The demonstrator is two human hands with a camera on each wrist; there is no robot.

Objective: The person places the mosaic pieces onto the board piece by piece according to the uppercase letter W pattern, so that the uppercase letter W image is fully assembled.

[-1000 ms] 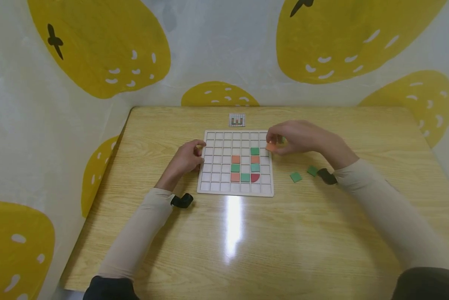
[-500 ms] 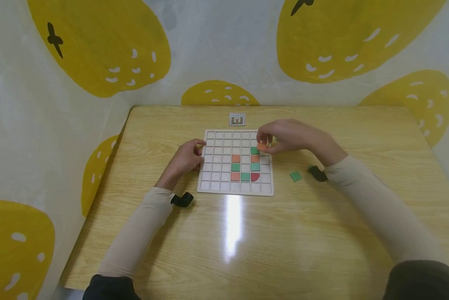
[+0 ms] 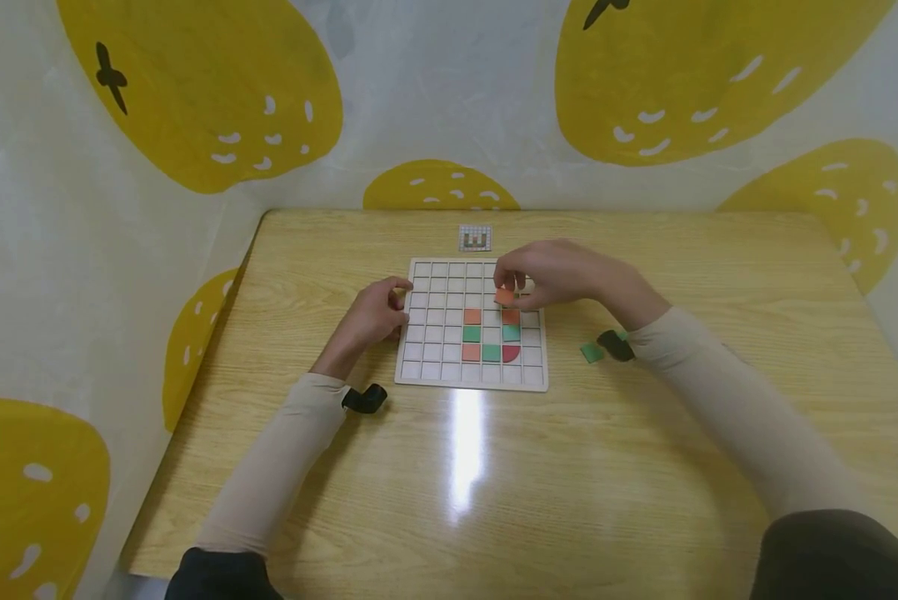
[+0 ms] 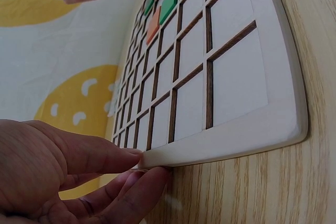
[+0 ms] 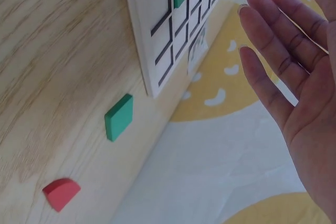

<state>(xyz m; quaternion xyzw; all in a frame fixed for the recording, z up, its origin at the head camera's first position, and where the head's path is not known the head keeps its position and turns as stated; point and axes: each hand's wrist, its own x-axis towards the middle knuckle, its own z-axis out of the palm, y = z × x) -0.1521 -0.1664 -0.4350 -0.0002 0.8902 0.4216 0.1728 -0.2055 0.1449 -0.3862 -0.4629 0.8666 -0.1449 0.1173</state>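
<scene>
A pale wooden grid board (image 3: 432, 372) lies on the table, with several orange, green and red tiles set in its cells. At its left edge my left hand (image 3: 374, 315) holds the rim between thumb and fingers, seen close in the left wrist view. Above the right half of the board, my right hand (image 3: 561, 271) pinches a square orange tile (image 3: 505, 296) between thumb and fingertips. The tile is raised off the board in the left wrist view. That hand covers the board's upper right cells in the head view.
A small pattern card (image 3: 475, 238) lies behind the board. Loose green tiles (image 3: 591, 353) sit to its right, partly below the right wrist's black mount (image 3: 616, 345). The right wrist view shows another green tile (image 5: 119, 118) and a red quarter-round tile (image 5: 61, 193) on the table.
My right hand has moved left with the orange tile, from the board's right edge to over its right-hand columns. The left hand has stayed at the rim.
</scene>
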